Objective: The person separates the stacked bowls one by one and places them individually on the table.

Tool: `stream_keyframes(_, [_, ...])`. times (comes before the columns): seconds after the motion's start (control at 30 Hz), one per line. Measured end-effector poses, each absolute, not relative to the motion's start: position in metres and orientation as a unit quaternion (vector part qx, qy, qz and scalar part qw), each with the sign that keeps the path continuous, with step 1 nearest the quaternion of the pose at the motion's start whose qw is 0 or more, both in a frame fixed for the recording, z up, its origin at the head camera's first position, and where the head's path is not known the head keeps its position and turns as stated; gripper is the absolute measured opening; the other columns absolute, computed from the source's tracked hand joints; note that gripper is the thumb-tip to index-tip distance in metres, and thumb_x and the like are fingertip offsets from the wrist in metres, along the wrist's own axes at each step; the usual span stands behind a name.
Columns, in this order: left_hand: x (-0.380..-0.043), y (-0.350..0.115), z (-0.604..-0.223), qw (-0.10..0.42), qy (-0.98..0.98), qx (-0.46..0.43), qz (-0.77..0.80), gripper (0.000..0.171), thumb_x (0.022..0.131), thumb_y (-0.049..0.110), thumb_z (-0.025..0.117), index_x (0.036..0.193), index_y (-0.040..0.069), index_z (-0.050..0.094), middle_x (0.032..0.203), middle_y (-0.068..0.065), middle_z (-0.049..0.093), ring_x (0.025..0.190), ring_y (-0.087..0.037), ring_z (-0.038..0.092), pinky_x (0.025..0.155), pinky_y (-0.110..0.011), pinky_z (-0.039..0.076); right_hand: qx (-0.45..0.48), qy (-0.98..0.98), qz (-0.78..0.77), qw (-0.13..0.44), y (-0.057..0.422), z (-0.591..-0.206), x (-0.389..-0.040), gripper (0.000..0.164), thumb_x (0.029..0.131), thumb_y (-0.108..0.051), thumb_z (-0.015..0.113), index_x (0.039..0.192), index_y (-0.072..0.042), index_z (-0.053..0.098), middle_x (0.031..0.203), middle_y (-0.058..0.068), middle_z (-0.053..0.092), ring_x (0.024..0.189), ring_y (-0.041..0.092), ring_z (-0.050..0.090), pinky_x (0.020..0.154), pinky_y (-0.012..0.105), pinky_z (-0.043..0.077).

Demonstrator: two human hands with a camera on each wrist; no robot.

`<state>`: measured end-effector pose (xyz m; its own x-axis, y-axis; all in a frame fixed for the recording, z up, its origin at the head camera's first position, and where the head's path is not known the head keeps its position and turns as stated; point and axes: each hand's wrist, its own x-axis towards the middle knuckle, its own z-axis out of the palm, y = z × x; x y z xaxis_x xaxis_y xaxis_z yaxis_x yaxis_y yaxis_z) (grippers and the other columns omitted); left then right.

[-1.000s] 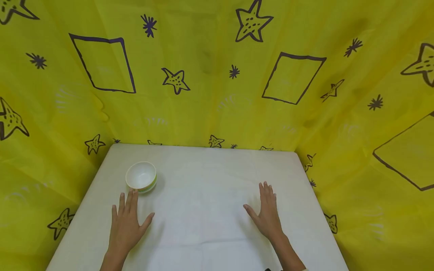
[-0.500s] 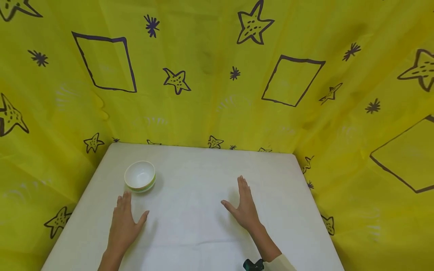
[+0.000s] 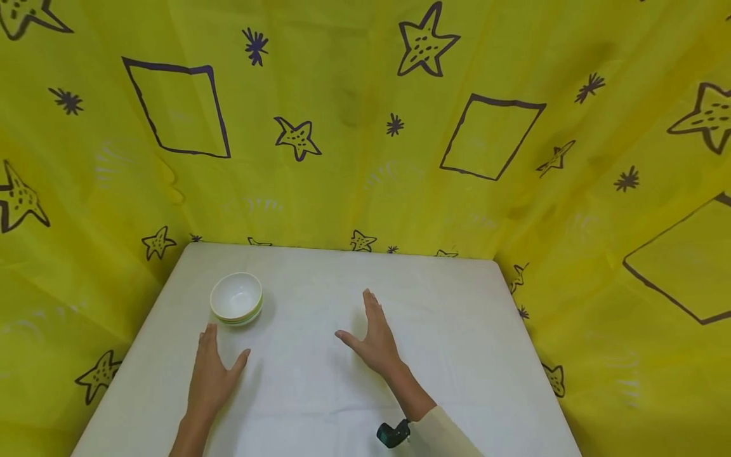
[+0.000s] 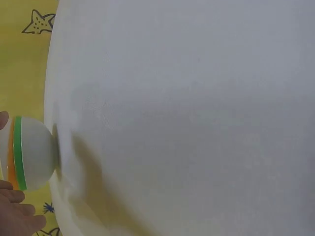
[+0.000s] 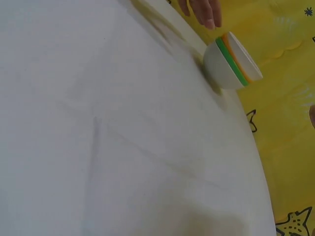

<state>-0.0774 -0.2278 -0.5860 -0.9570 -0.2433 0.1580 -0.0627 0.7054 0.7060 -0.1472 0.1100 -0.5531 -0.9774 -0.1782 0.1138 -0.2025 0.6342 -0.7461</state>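
A white bowl (image 3: 236, 297) with a green and an orange band stands upright at the left of the table. My left hand (image 3: 212, 376) is just in front of it, fingers extended and thumb spread, fingertips near its base in the head view. In the left wrist view the bowl (image 4: 34, 152) shows between the thumb and the fingers (image 4: 19, 209) of that hand. My right hand (image 3: 374, 339) hovers near the middle of the table, thumb apart from straight fingers, holding nothing. The right wrist view has the bowl (image 5: 231, 61) with left fingertips (image 5: 204, 12) beside it.
The table (image 3: 320, 279) has a white cover with faint creases. Yellow curtains (image 3: 342, 184) printed with stars surround its back and sides. A dark device (image 3: 394, 435) is strapped at the right wrist, beside a pale sleeve (image 3: 442, 435).
My right hand has moved left, from the table's right side toward the middle. The left hand has turned slightly onto its edge and shifted a little. The bowl stays in place.
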Motion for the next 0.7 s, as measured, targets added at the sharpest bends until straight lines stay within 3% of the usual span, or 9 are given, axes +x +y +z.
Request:
stream_keyframes(0.17, [-0.087,-0.226,-0.588,0.117,-0.910,0.111,-0.383,0.102,0.092,0.022,0.081,0.160,-0.014,0.015,0.165,-0.039,0.018,0.154,-0.055,0.013,0.124,-0.064,0.016,0.111,-0.898,0.425,-0.004,0.088,-0.556,-0.160,0.109,0.090,-0.048,0.083,0.168,-0.009,0.019,0.174,0.008,0.021,0.159,0.031,0.020,0.125,0.055,0.025])
stream_keyframes(0.43, [-0.101,-0.225,-0.589,0.148,-0.891,0.130,-0.408,0.109,0.085,0.017,0.088,0.161,-0.011,0.014,0.160,-0.043,0.024,0.151,-0.060,0.016,0.120,-0.069,0.020,0.116,-0.897,0.424,-0.044,0.052,-0.556,-0.175,0.107,0.089,-0.050,0.082,0.168,-0.011,0.023,0.173,0.007,0.025,0.158,0.028,0.024,0.125,0.052,0.026])
stream_keyframes(0.7, [-0.116,-0.220,-0.593,0.110,-0.879,0.161,-0.435,0.121,0.086,0.023,0.088,0.163,-0.010,0.001,0.164,-0.042,0.012,0.154,-0.057,0.008,0.122,-0.067,0.017,0.142,-0.899,0.411,-0.051,0.019,-0.555,-0.191,0.108,0.087,-0.055,0.083,0.168,-0.013,0.025,0.172,0.005,0.029,0.157,0.025,0.029,0.124,0.048,0.031])
